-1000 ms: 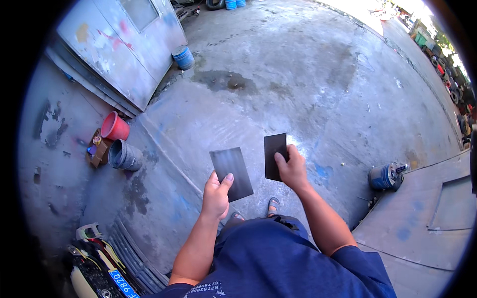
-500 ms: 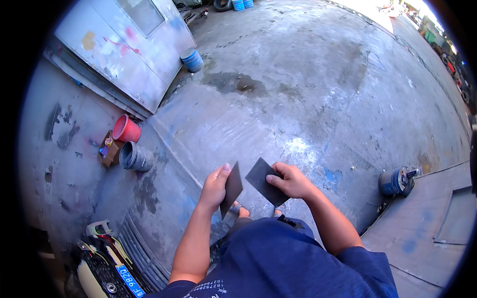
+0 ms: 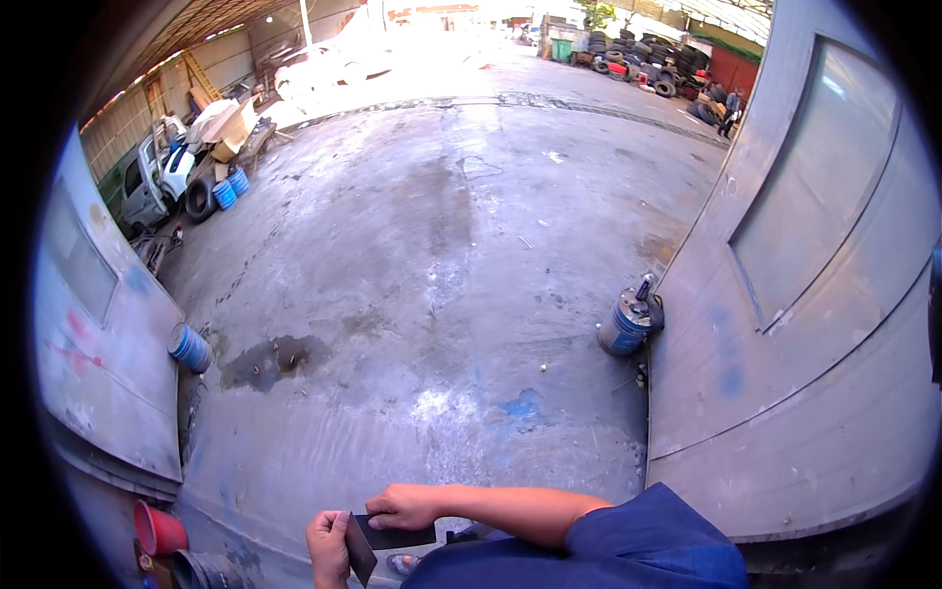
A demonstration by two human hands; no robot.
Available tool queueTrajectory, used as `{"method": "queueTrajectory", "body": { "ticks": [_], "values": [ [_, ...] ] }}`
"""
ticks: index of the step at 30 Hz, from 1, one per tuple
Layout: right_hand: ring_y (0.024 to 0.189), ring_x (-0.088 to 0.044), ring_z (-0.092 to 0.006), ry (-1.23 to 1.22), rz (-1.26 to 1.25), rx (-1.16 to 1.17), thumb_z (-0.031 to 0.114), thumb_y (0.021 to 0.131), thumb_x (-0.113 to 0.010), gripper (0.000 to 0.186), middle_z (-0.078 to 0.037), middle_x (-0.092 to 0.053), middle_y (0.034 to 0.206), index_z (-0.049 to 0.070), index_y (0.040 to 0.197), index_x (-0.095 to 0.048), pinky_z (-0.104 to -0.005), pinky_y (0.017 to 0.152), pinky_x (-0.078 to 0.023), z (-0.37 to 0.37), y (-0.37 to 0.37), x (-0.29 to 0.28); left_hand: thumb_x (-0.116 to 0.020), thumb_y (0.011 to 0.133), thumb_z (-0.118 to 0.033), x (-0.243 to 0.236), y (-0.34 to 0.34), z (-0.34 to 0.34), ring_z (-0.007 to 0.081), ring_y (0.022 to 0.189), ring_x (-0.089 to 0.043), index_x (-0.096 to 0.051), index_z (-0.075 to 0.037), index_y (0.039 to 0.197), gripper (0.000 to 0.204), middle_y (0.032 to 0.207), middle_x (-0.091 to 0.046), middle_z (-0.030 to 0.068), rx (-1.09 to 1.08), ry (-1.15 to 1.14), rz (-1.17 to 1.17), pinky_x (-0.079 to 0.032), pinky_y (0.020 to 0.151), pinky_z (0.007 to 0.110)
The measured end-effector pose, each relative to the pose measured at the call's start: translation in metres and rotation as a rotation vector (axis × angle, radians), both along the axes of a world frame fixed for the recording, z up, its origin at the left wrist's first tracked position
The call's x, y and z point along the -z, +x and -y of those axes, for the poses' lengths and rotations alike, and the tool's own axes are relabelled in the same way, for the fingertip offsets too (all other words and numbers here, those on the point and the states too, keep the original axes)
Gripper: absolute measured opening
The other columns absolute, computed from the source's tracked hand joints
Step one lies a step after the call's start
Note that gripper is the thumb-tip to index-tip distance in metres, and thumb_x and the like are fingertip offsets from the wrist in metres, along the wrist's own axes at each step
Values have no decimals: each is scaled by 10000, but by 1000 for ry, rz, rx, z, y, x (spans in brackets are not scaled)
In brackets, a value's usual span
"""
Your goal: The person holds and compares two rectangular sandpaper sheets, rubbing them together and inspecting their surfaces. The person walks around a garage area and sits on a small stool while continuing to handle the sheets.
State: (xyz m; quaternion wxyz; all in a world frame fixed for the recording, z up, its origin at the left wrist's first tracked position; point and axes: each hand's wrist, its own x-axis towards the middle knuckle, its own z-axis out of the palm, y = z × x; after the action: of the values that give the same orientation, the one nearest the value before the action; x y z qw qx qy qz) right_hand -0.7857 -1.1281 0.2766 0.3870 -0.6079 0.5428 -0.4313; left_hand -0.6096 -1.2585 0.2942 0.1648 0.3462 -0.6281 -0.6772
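A: Where are the sheets?
B: Low in view, just ahead of the person's navy shirt (image 3: 653, 535). The left hand (image 3: 330, 543) has thumb and fingers closed on the left sheet (image 3: 361, 553); the right hand (image 3: 400, 507) pinches the right sheet (image 3: 404, 537).
A: How do they look?
B: Thin, flat, dark and straight-edged. The left one is tilted, seen nearly edge-on, and overlaps the right one in view; I can't tell whether they touch. The right hand covers part of its own sheet.
A: Any lettering?
B: Any marks on the sheets are too small to tell.
A: What's around?
B: A sandalled foot (image 3: 403, 563) shows just beyond the sheets. To the left are a grey bucket (image 3: 201, 572) and a red bucket (image 3: 161, 530). Farther out, a dark wet patch (image 3: 275, 363) marks the concrete floor (image 3: 510, 255), between a blue pail (image 3: 189, 348) by the left door panel (image 3: 108, 344) and a blue drum (image 3: 624, 325) by the right door panel (image 3: 706, 373). Its label is unreadable.
A: Beyond that?
B: Piled tyres (image 3: 667, 64) and a green bin (image 3: 560, 49).
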Motion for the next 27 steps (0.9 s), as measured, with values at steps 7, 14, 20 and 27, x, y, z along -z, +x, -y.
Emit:
{"method": "queueTrajectory", "body": {
  "ticks": [7, 14, 20, 27],
  "values": [
    [634, -571, -303, 19, 103, 138, 313, 939, -547, 295, -179, -575, 688, 20, 904, -566, -394, 599, -436, -9, -13, 1, -593, 931, -121, 16, 5, 3, 43, 593, -480, -589, -30, 831, 135, 700, -582, -12, 66, -11, 12, -403, 549, 194],
    [664, -543, -214, 66, 246, 309, 318, 948, -541, 293, -153, -584, 733, 27, 915, -552, -361, 621, -436, -2, -17, 5, -583, 937, -183, 34, 20, 9, 81, 423, -455, -558, -53, 814, 181, 662, -569, 23, 24, 79, 3, -367, 391, 223],
    [718, -548, -179, 86, 104, 383, 302, 959, -524, 275, -108, -586, 761, 30, 927, -546, -359, 668, -451, -2, -31, 19, -510, 971, -350, 43, 27, 11, 95, 388, -447, -530, -78, 873, 289, 622, -539, 27, -168, 283, -55, -355, 340, 231],
    [831, -574, -181, 123, 259, 354, 237, 951, -534, 225, -111, -606, 868, 31, 1041, -545, -351, 756, -465, -5, -21, 35, -516, 958, -428, 22, 7, -10, 97, 400, -452, -533, -81, 949, 348, 599, -508, 9, -390, 383, -60, -356, 348, 237]
  ]
}}
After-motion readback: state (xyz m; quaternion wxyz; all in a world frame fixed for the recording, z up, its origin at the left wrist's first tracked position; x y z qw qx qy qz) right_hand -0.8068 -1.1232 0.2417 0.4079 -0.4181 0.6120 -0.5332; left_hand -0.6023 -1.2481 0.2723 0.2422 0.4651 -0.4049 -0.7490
